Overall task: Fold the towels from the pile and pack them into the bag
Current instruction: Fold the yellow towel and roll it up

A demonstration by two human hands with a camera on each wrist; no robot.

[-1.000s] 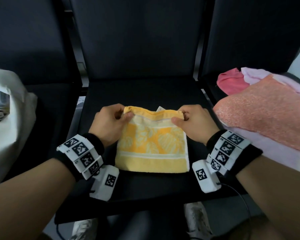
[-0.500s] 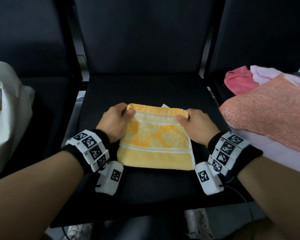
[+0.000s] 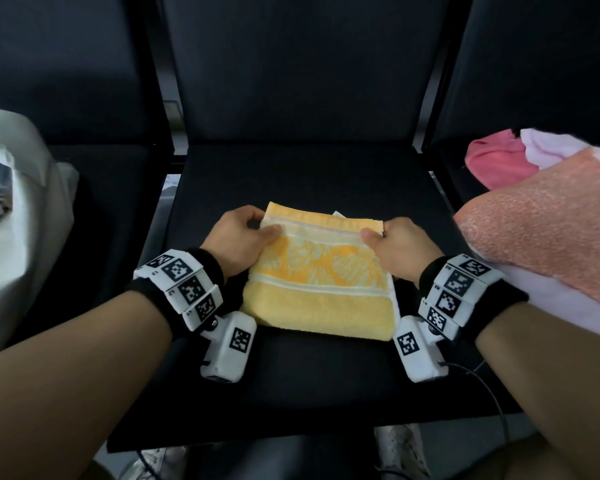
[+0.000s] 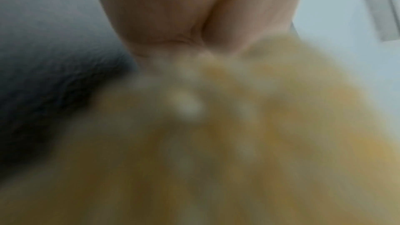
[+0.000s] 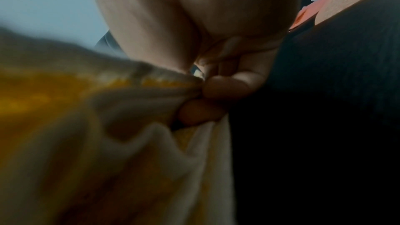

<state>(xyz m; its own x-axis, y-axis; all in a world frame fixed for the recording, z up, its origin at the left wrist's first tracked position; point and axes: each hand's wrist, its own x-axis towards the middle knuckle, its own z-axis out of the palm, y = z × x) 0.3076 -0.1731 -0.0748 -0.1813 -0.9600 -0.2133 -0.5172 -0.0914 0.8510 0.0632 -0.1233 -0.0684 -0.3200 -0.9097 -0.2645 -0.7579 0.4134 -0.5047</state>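
Basically both grips were pinched on the yellow towel (image 3: pixel 317 285): left hand (image 3: pixel 238 237) and right hand (image 3: pixel 397 245) at its far corners, on the chair seat (image 3: pixel 302 174). Uneven pull would likely skew the fold.

Yellow towel (image 3: pixel 321 289) with pale leaf band; black seat (image 3: pixel 291 174); coral-pink pile (image 3: pixel 548 233).

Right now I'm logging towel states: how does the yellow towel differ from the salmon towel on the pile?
The yellow towel is folded flat on the middle seat; the salmon towel lies atop the pile on the right seat. Both hands, left hand and right hand, pinch the yellow one; nothing holds the salmon one. Yellow shows a leaf pattern, salmon looks plain. Both are terry cloth.
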